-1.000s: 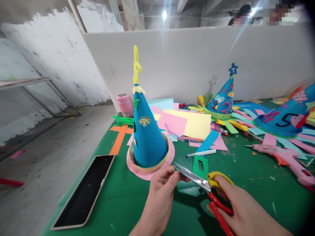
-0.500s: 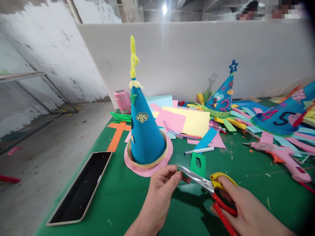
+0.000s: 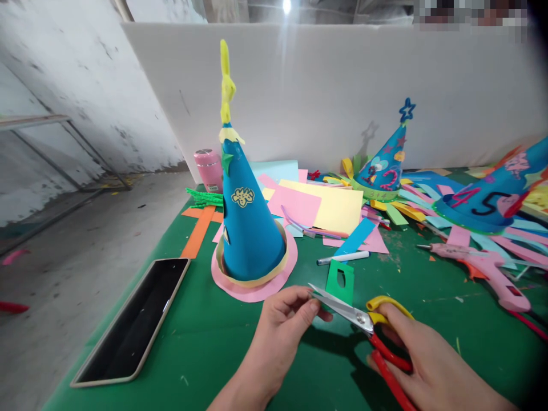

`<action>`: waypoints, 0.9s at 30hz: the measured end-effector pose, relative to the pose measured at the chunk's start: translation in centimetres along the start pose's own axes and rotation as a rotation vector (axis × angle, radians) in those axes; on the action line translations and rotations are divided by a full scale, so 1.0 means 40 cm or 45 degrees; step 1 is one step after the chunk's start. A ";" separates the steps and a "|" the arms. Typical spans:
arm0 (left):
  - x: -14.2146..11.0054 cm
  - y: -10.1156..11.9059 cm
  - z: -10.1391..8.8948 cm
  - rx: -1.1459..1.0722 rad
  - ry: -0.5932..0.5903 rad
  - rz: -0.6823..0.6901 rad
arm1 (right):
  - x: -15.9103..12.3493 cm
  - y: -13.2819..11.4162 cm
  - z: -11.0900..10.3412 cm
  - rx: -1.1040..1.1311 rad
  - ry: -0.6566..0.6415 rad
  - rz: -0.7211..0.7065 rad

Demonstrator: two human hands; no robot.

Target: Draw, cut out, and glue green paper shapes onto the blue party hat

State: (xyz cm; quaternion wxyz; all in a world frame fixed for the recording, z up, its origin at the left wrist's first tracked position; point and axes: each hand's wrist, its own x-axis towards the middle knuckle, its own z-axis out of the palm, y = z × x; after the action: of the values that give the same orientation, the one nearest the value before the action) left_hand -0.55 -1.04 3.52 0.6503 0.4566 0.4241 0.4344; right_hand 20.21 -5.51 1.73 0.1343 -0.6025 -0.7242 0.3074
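My right hand (image 3: 422,348) grips the handles of a pair of scissors (image 3: 349,313), one handle yellow and the other red. The blades point left, their tips reaching my left hand (image 3: 285,325). The fingers of that hand are pinched together beside the blades; whatever they hold is too small or hidden to make out. Behind the blades lies a green piece of paper (image 3: 346,278) with an oval hole cut in it. Beyond my left hand stands a blue paper cone hat (image 3: 252,240) with a pink brim and a yellow pipe-cleaner topper (image 3: 226,85).
A phone (image 3: 132,322) lies at the table's left edge. A marker (image 3: 342,258) and coloured paper sheets (image 3: 338,205) are behind the hands. To the right are a pink glue gun (image 3: 479,265) and two decorated hats (image 3: 383,165). A pink bottle (image 3: 209,171) stands at the back.
The whole view has shifted slightly, so the table items sit a little higher and further left. Both hands and the scissors keep nearly the same pose.
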 end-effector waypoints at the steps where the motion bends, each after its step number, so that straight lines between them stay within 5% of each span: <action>1: 0.000 0.000 0.000 0.001 0.003 -0.003 | -0.001 0.000 0.001 0.011 0.003 -0.002; 13: 0.000 0.006 0.001 0.030 -0.007 -0.012 | -0.002 -0.005 -0.005 0.007 -0.032 -0.008; 27: 0.000 0.008 -0.001 0.180 -0.089 -0.057 | -0.012 0.003 -0.026 -0.155 0.140 -0.076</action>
State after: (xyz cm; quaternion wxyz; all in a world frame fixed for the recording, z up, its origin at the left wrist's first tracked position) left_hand -0.64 -0.97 3.82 0.6405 0.5067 0.4408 0.3725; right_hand 21.01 -5.68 2.54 0.1459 -0.6038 -0.7507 0.2251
